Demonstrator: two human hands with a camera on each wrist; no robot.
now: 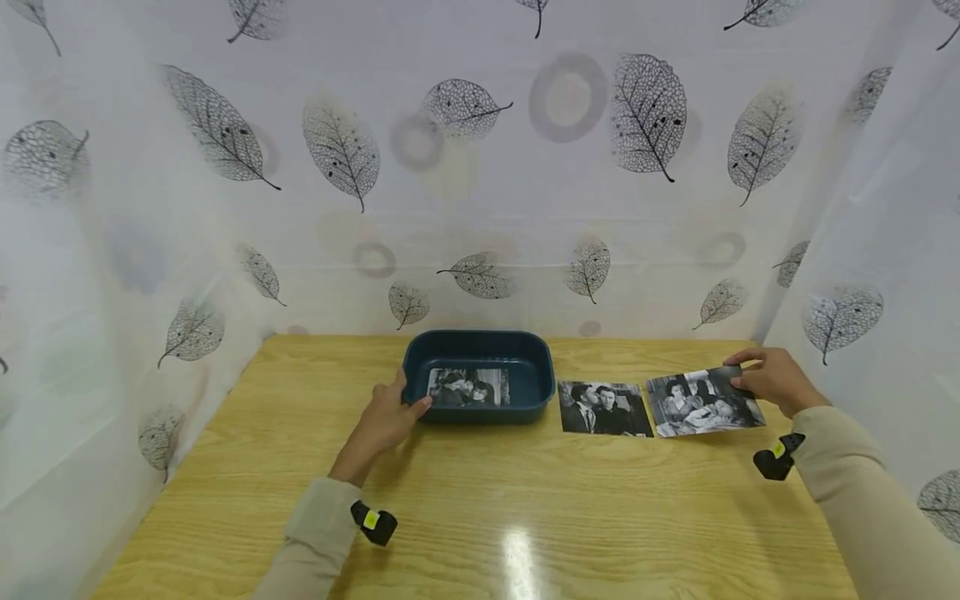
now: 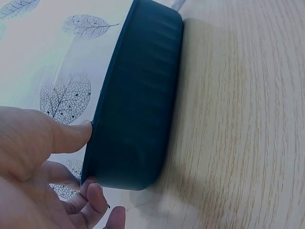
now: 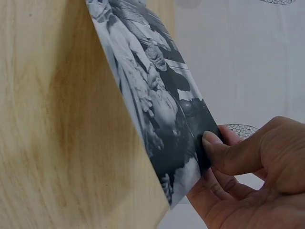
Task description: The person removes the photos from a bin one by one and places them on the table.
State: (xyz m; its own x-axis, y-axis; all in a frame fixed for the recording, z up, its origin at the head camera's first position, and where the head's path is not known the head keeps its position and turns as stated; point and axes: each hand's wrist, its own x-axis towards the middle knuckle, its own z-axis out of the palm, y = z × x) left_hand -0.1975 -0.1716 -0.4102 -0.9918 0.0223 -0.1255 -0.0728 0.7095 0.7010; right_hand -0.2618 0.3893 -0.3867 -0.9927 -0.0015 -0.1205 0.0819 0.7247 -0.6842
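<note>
A dark teal rectangular basin (image 1: 480, 415) stands at the back middle of the table, with a black-and-white photo (image 1: 468, 387) lying inside it. My left hand (image 1: 386, 421) grips the basin's left end, thumb on the rim and fingers around the corner, as the left wrist view (image 2: 38, 171) also shows. At the right, my right hand (image 1: 780, 382) pinches the upper right corner of another black-and-white photo (image 1: 701, 404) between thumb and fingers. In the right wrist view this photo (image 3: 157, 95) is tilted and raised off the table.
Between the basin and the held photo, a second photo (image 1: 606, 410) lies flat on the wooden table (image 1: 465, 500). White leaf-patterned curtains (image 1: 487, 192) enclose the table at the back and both sides. A small black wrist camera (image 1: 375, 523) sits on each sleeve.
</note>
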